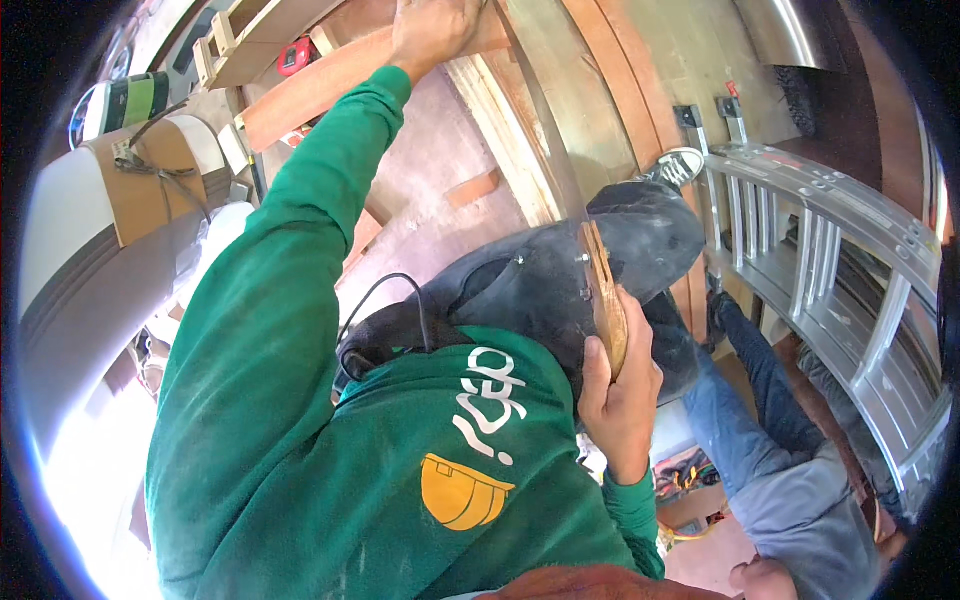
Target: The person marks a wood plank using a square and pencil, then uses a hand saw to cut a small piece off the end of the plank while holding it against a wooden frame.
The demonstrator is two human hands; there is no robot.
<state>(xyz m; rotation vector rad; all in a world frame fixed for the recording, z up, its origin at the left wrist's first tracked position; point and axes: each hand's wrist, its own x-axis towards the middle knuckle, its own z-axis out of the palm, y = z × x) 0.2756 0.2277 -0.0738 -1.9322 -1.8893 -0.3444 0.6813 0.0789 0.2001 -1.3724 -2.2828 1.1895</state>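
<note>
Nearest is the green sweatshirt [400,430] of the person, leaning well forward over the work. Just in front of it, the right hand [625,395] is closed around the wooden handle of a saw [606,300], thumb along the near side and fingers wrapped around the far side; this likely lets the wrist steer it. The saw is over the dark trousers [490,265], seen almost edge-on, its thin blade seeming to run away toward the timber. Whether its teeth touch wood, I cannot tell. The leg is bent near the wood, perhaps for balance or to brace it, and a dark shoe [680,165] with white laces shows past the knee.

Farther out, the left arm stretches to the reddish board [320,95], where the left hand [435,30] rests, probably to steady it. Its fingers run to the picture's edge, so I cannot tell if they grip or only press. Beside the board lie a pale timber [505,135] and a small offcut [473,188]; a red tape measure [295,56] sits just beyond the board. Out to the right are an aluminium ladder [820,185] and a co-worker in blue jeans [735,420].
</note>
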